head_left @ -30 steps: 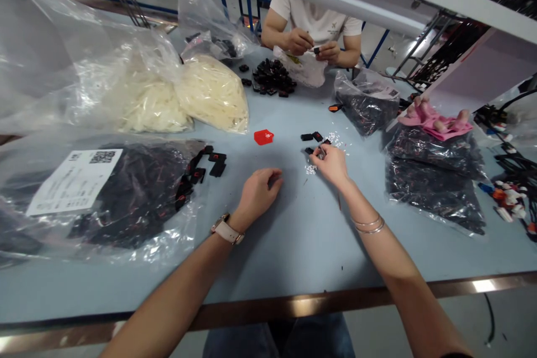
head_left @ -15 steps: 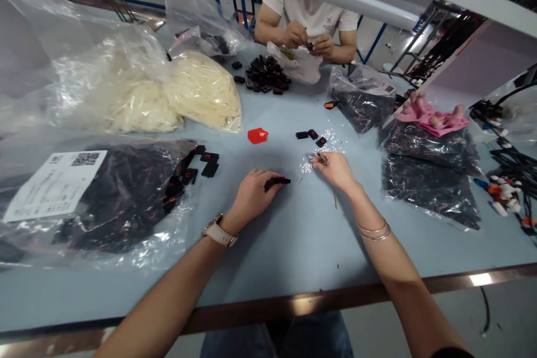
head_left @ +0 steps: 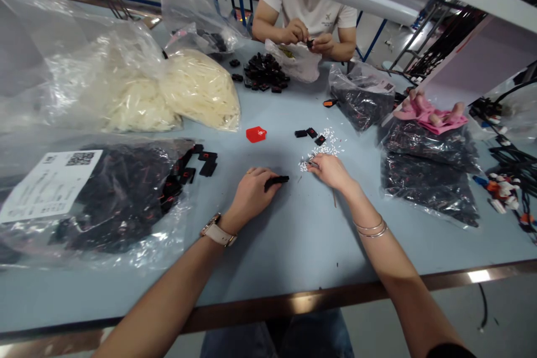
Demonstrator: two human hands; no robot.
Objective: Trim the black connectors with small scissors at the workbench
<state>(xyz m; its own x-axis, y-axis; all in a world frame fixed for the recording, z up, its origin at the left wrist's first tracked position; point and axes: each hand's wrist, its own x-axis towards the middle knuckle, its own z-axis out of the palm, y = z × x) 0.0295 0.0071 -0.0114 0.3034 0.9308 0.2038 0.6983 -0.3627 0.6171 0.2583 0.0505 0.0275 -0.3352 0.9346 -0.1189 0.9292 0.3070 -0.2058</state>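
My left hand [head_left: 254, 190] is closed around a narrow black plastic connector housing [head_left: 277, 180], held a little above the blue table. My right hand [head_left: 331, 170] pinches a small, slim metallic tool [head_left: 312, 164], mostly hidden by the fingers. Its tip is down at the near edge of a scatter of tiny white pieces [head_left: 329, 142]. Three black housings [head_left: 311, 132] lie beside that scatter. Left of them is a flat red piece [head_left: 255, 134] with a few white bits on it. A thin brownish stick [head_left: 334, 198] shows just below my right hand.
A clear bag of black housings [head_left: 121, 196] spills open on the left, behind it bags of cream strips [head_left: 201, 89]. More black-filled bags [head_left: 428, 179] and pink gloves [head_left: 432, 112] sit right. Across the table a co-worker [head_left: 308, 17] handles a small dark part near a black pile [head_left: 265, 71].
My right hand has shifted slightly left and lowered the tool to the white pieces. My left hand keeps the black housing almost where it was.
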